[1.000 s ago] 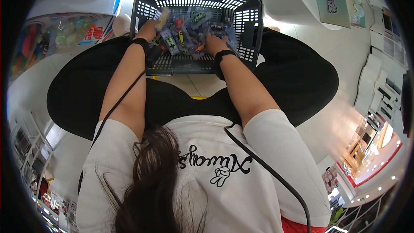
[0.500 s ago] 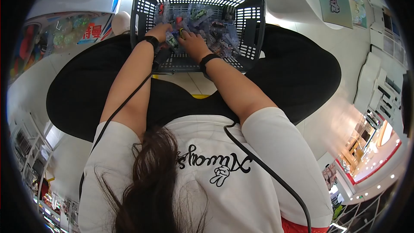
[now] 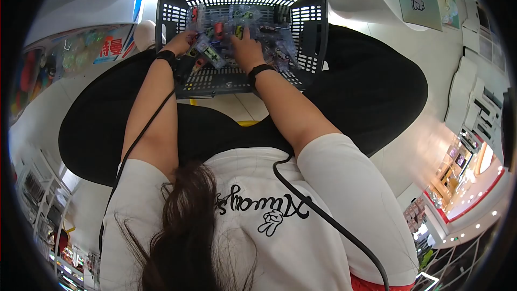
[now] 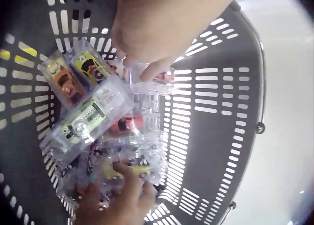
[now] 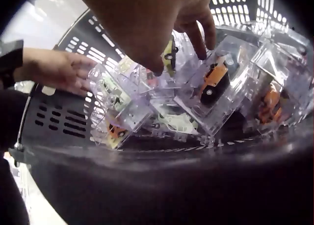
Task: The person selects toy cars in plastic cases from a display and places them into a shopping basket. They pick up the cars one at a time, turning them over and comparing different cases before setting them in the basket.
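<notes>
Watching from my end: hands just parted, left hand (image 3: pixel 179 44) back by the basket's (image 4: pixel 206 141) left wall, right hand (image 3: pixel 247 53) slightly deeper in. That exposes more of the green-car box (image 4: pixel 84 124), slanted between them; my read: easier to handle now. Right fingers spread, touching the yellow-car box (image 4: pixel 138 171); no closed grip visible. Left thumb is against the red-car box (image 4: pixel 165 77); can't tell whether it's pinching. All three boxes are inside the basket.
</notes>
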The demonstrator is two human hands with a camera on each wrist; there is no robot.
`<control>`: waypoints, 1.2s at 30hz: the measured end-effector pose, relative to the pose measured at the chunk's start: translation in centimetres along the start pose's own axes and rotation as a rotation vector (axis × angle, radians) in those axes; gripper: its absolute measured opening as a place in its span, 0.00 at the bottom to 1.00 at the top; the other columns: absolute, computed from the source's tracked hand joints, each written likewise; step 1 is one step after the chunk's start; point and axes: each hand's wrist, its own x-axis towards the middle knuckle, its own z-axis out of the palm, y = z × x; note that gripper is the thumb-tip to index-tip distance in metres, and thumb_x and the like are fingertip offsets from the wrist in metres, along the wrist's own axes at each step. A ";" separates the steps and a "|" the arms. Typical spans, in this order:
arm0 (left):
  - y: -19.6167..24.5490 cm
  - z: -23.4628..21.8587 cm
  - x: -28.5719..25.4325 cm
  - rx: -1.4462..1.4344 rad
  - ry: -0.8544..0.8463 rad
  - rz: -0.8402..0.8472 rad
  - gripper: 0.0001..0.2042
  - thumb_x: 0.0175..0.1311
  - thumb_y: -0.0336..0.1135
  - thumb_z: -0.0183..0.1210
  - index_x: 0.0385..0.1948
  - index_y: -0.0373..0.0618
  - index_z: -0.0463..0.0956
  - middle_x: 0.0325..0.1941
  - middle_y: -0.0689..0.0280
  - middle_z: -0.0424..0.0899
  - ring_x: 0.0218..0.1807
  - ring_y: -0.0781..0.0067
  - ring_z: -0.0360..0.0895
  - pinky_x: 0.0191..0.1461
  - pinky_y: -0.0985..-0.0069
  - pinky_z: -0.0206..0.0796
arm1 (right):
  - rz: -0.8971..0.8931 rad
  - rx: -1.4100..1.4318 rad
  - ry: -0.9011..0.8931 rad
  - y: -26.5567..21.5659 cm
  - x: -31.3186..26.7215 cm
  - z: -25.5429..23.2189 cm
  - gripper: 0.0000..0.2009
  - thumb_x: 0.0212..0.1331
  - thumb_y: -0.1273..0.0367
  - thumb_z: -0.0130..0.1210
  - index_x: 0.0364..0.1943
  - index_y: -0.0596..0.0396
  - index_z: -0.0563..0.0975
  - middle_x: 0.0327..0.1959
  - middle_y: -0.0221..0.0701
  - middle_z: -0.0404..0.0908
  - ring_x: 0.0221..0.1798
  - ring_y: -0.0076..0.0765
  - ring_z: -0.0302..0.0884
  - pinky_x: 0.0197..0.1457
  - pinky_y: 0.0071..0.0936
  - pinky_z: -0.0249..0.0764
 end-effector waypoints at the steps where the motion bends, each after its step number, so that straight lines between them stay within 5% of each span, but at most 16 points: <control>1: -1.2 0.4 0.5 -0.015 -0.027 0.045 0.24 0.54 0.19 0.52 0.56 0.46 0.70 0.48 0.55 0.80 0.50 0.61 0.77 0.55 0.72 0.64 | 0.020 0.064 0.028 0.2 0.0 -0.1 0.17 0.56 0.68 0.53 0.51 0.42 0.71 0.65 0.52 0.59 0.43 0.55 0.79 0.47 0.49 0.73; 2: 0.9 0.1 -0.7 0.144 -0.032 -0.072 0.22 0.54 0.22 0.55 0.54 0.42 0.72 0.48 0.54 0.80 0.51 0.61 0.77 0.56 0.73 0.64 | 0.041 0.128 0.055 0.5 0.1 -0.3 0.17 0.55 0.68 0.54 0.50 0.42 0.71 0.64 0.52 0.59 0.43 0.55 0.79 0.46 0.49 0.73; 5: 0.2 1.5 -1.6 0.079 -0.092 -0.058 0.19 0.55 0.22 0.54 0.51 0.36 0.73 0.52 0.51 0.79 0.56 0.58 0.75 0.60 0.69 0.63 | 0.125 0.209 0.049 0.5 0.4 -1.2 0.19 0.52 0.69 0.56 0.50 0.44 0.70 0.63 0.51 0.60 0.44 0.55 0.79 0.46 0.48 0.74; 11: 0.9 3.0 -0.5 0.328 -0.042 -0.257 0.24 0.51 0.35 0.64 0.53 0.42 0.73 0.53 0.52 0.79 0.56 0.56 0.76 0.59 0.67 0.65 | 0.227 0.588 0.177 0.9 0.4 -1.2 0.28 0.44 0.75 0.62 0.53 0.47 0.67 0.62 0.51 0.61 0.53 0.65 0.72 0.56 0.46 0.72; 14: 1.0 3.5 0.0 0.372 -0.034 -0.271 0.27 0.52 0.39 0.64 0.56 0.41 0.70 0.54 0.51 0.77 0.57 0.55 0.75 0.60 0.66 0.65 | 0.086 0.677 0.363 2.7 1.4 0.7 0.35 0.41 0.76 0.61 0.60 0.50 0.63 0.61 0.51 0.62 0.57 0.62 0.70 0.58 0.44 0.70; 17: 1.8 3.2 -0.6 0.371 -0.048 -0.257 0.30 0.53 0.41 0.64 0.59 0.40 0.67 0.55 0.50 0.76 0.58 0.55 0.74 0.61 0.67 0.65 | 0.112 0.697 0.352 4.2 2.4 1.1 0.39 0.41 0.76 0.62 0.64 0.53 0.60 0.62 0.49 0.63 0.56 0.54 0.72 0.58 0.38 0.71; 20: 2.2 3.0 -0.7 0.271 -0.080 -0.245 0.33 0.50 0.38 0.66 0.59 0.38 0.65 0.55 0.49 0.77 0.56 0.53 0.75 0.59 0.66 0.65 | 0.451 1.430 -0.165 5.3 3.1 -0.1 0.39 0.45 0.78 0.61 0.66 0.51 0.58 0.64 0.47 0.62 0.58 0.47 0.72 0.60 0.35 0.70; 22: -0.5 3.2 0.8 0.181 -0.159 -0.150 0.33 0.48 0.38 0.67 0.58 0.38 0.67 0.54 0.49 0.78 0.55 0.52 0.75 0.57 0.66 0.66 | -0.091 0.963 -0.130 7.1 2.8 -0.4 0.40 0.48 0.79 0.59 0.68 0.49 0.54 0.65 0.46 0.61 0.58 0.45 0.72 0.61 0.35 0.70; 24: -1.0 3.0 2.5 0.210 -0.206 -0.284 0.30 0.46 0.39 0.68 0.54 0.37 0.71 0.51 0.49 0.79 0.52 0.53 0.77 0.55 0.66 0.68 | -0.293 0.893 -0.226 8.4 3.0 -1.4 0.41 0.51 0.81 0.57 0.70 0.47 0.50 0.66 0.46 0.60 0.60 0.45 0.70 0.62 0.37 0.70; 29: 6.1 -2.2 0.1 0.391 -0.039 -0.314 0.27 0.41 0.45 0.70 0.42 0.36 0.78 0.45 0.52 0.81 0.44 0.59 0.79 0.50 0.67 0.70 | 0.063 1.818 -0.766 7.4 3.1 -11.0 0.44 0.54 0.82 0.53 0.72 0.43 0.43 0.68 0.45 0.56 0.65 0.47 0.64 0.67 0.42 0.66; 31: 9.3 -5.3 -1.0 0.489 -0.036 -0.310 0.28 0.39 0.48 0.70 0.40 0.35 0.78 0.42 0.53 0.81 0.43 0.61 0.79 0.49 0.69 0.70 | -0.081 1.741 -0.956 7.1 2.4 -15.4 0.47 0.53 0.80 0.55 0.73 0.41 0.39 0.70 0.44 0.53 0.66 0.51 0.62 0.67 0.45 0.64; 33: 12.5 -8.7 -3.2 0.209 -0.096 -0.327 0.30 0.39 0.51 0.69 0.41 0.34 0.78 0.40 0.54 0.80 0.46 0.61 0.78 0.49 0.69 0.70 | -0.149 1.540 -1.023 7.3 1.6 -18.8 0.48 0.51 0.83 0.53 0.72 0.44 0.36 0.67 0.51 0.55 0.63 0.53 0.66 0.66 0.46 0.67; 36: 17.0 -11.1 -7.6 -0.093 -0.185 -0.204 0.36 0.47 0.53 0.67 0.55 0.38 0.68 0.49 0.58 0.77 0.57 0.65 0.71 0.55 0.66 0.68 | -0.344 1.471 -1.157 5.4 -0.5 -25.1 0.57 0.41 0.78 0.64 0.73 0.42 0.36 0.65 0.47 0.58 0.62 0.52 0.66 0.62 0.48 0.70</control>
